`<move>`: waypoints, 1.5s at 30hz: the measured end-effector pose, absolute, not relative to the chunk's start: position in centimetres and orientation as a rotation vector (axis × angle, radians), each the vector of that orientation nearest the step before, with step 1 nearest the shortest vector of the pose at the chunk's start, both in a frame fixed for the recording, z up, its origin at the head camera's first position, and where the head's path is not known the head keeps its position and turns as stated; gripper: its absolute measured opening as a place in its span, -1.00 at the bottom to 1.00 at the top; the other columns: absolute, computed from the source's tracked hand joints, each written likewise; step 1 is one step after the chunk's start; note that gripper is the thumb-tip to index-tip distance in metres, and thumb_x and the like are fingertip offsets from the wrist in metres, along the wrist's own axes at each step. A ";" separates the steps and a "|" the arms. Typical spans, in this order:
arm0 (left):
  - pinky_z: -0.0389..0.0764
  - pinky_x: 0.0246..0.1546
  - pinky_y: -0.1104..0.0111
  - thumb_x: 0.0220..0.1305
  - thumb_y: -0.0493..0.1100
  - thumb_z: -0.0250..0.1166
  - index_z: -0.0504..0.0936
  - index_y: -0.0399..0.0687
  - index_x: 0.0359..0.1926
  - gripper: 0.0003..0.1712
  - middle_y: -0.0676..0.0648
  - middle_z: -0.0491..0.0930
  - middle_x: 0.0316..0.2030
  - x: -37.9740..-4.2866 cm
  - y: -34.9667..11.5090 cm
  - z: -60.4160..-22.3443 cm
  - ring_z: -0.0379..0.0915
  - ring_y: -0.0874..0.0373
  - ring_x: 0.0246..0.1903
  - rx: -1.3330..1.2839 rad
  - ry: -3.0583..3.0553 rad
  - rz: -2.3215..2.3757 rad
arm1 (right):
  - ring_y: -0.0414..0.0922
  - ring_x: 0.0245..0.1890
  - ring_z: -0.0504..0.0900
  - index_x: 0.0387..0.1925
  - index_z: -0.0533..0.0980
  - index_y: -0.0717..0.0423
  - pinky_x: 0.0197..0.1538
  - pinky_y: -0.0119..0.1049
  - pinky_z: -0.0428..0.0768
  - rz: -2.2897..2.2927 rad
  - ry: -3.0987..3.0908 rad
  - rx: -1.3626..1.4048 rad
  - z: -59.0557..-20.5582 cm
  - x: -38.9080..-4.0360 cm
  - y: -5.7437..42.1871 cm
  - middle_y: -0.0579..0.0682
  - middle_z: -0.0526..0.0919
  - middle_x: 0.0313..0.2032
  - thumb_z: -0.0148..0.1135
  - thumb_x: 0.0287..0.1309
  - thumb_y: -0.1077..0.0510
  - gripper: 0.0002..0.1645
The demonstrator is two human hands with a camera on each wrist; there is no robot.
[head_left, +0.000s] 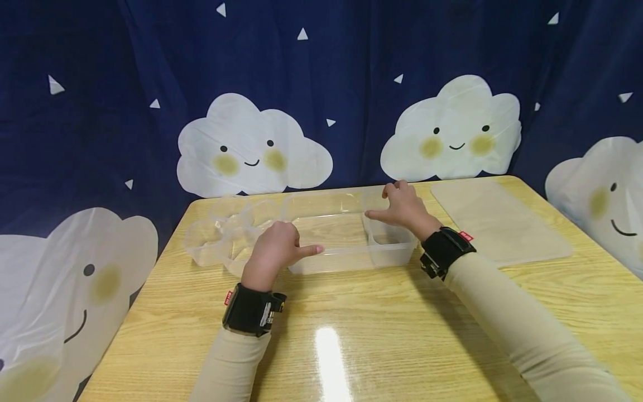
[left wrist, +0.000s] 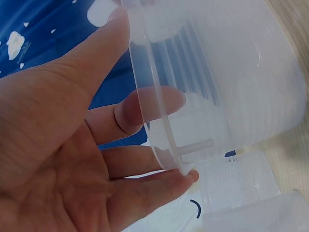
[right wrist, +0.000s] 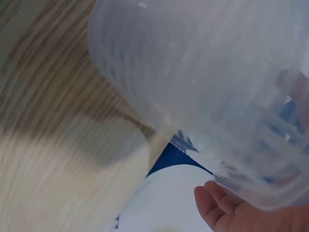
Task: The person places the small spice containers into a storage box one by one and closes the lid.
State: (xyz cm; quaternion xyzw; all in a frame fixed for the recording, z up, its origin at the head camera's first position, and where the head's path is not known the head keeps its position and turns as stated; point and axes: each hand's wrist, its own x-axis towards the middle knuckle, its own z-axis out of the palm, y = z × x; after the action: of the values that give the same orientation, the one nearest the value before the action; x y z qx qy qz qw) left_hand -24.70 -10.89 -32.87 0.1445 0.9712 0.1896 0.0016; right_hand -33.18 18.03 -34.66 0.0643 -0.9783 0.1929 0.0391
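A long clear plastic box (head_left: pixel 329 259) lies crosswise toward the back of the table, with a smaller compartment (head_left: pixel 392 233) at its right end. My left hand (head_left: pixel 278 251) grips its left end; the thumb reaches along the front side. In the left wrist view, a finger shows through the translucent wall (left wrist: pixel 193 63) and other fingertips meet the rim's corner. The right hand (head_left: pixel 402 206) holds the right end from above, thumb and fingers spread over the compartment. From the right wrist, the frosted end wall (right wrist: pixel 169 63) hides part of that hand.
Several joined round clear cups (head_left: pixel 203 245) stand left of the box, close to my left hand. A translucent flat sheet (head_left: pixel 502 220) lies at the right. Behind the wooden table (head_left: pixel 392 335) hangs a dark blue curtain (head_left: pixel 351 67) with cloud prints.
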 end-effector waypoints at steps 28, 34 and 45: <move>0.01 -0.67 0.41 0.13 0.29 0.48 0.12 0.02 -0.86 -0.16 0.14 -0.05 -0.75 -24.6 -10.9 -32.8 -0.08 0.27 -0.72 0.454 3.055 0.598 | 0.40 0.34 0.23 0.37 0.19 0.42 0.31 0.24 0.35 0.763 -3.099 0.300 -34.0 -32.0 18.1 0.53 0.08 0.37 0.34 0.22 -0.23 0.03; -0.01 -0.67 0.43 0.14 0.28 0.47 0.12 0.02 -0.85 -0.17 0.14 -0.06 -0.74 -24.5 -11.0 -32.8 -0.10 0.28 -0.72 0.429 3.038 0.616 | 0.41 0.41 0.15 0.46 0.09 0.41 0.37 0.27 0.27 0.799 -3.148 0.396 -33.7 -31.4 18.8 0.51 -0.08 0.46 0.32 0.24 -0.26 0.12; 0.08 -0.66 0.41 0.14 0.26 0.48 0.15 0.02 -0.85 -0.19 0.15 -0.03 -0.75 -24.9 -11.3 -33.0 -0.02 0.27 -0.72 0.484 3.055 0.611 | 0.42 0.17 0.45 0.41 0.10 0.58 0.17 0.28 0.42 0.871 -3.000 0.415 -34.0 -29.3 23.0 0.58 0.40 0.20 -0.20 0.61 0.05 -0.31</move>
State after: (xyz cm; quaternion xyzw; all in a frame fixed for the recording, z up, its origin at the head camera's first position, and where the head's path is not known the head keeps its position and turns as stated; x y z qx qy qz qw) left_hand -24.92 -11.27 -32.97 0.1534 0.9690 0.1938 -0.0058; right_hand -29.30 22.96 -34.00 0.1317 -0.9519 0.2765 -0.0049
